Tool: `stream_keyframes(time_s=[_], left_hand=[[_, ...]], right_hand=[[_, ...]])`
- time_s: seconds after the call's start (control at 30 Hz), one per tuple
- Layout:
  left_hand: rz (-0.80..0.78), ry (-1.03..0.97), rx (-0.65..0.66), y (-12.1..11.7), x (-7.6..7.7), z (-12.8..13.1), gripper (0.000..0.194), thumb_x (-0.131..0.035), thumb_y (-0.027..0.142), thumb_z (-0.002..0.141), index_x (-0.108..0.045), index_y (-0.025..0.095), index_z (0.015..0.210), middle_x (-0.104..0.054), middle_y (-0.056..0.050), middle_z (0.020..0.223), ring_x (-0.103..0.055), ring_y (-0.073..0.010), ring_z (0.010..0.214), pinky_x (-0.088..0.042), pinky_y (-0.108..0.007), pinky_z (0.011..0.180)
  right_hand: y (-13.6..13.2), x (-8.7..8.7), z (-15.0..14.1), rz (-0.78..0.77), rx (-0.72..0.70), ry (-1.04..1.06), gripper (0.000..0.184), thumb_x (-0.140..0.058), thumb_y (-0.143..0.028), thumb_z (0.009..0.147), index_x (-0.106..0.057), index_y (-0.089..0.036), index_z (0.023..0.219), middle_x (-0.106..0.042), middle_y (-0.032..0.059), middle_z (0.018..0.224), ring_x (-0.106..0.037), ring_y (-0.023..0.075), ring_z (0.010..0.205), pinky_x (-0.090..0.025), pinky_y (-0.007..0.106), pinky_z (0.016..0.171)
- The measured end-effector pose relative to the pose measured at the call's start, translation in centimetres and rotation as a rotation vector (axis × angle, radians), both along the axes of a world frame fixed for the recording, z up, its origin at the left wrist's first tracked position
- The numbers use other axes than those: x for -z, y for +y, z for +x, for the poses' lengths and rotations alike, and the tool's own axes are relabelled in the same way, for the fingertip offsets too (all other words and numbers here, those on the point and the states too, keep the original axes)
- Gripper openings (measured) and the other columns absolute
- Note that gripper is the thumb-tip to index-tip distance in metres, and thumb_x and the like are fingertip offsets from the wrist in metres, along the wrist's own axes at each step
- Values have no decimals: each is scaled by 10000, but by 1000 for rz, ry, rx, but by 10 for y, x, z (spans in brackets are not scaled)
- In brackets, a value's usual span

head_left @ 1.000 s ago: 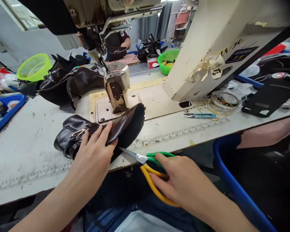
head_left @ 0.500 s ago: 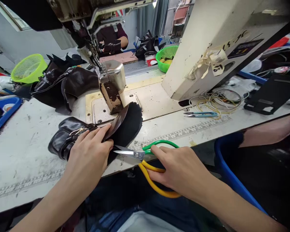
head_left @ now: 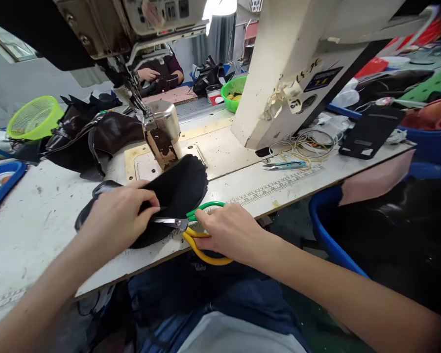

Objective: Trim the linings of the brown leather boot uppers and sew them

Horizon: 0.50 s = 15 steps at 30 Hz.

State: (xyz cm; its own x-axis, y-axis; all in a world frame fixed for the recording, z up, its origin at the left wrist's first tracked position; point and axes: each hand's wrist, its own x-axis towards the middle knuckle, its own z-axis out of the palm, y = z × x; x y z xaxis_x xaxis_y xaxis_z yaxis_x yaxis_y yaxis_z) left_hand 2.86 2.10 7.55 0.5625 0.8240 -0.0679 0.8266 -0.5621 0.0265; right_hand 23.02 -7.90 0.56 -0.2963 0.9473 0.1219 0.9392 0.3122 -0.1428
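A dark leather shoe upper lies at the front of the sewing machine bed, its black lining side turned up and its far edge against the machine post. Over its left part is my left hand, closed, thumb and forefinger pinched at the upper; any thread between the fingertips is too fine to make out. My right hand grips scissors with one green and one yellow handle. Their blades point left across the lining, tips just beside my left fingertips, and look nearly closed.
The machine's metal post stands right behind the upper. More leather uppers are piled at left. Thread snips, tangled thread and a black phone-like slab lie at right. A blue bin hangs below. Another person's hand works across.
My left hand has turned to a pinch and the upper has flipped to show more lining. The scissors have moved left, their blades closer together. The head view has shifted right.
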Motion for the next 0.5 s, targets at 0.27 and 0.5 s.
stream_keyframes(time_s=[0.27, 0.5], left_hand=[[-84, -117, -62, 5, -17, -3, 285, -508, 491, 785, -726, 307, 796, -388, 26, 421, -419, -181, 464, -331, -329, 612], [-92, -200, -101, 3, -16, -2, 343, -552, 574, 768, -729, 286, 826, -613, 7, 609, -463, -165, 503, -314, -309, 528]], right_hand=[[1, -9, -23, 6, 82, 22, 319, -718, -490, 850, -617, -187, 843, -660, 14, 658, -648, 217, 592, -165, 313, 474], [13, -19, -37, -25, 65, 46, 323, -721, -487, 850, -651, -172, 866, -680, 35, 686, -673, 224, 628, -241, 304, 464]])
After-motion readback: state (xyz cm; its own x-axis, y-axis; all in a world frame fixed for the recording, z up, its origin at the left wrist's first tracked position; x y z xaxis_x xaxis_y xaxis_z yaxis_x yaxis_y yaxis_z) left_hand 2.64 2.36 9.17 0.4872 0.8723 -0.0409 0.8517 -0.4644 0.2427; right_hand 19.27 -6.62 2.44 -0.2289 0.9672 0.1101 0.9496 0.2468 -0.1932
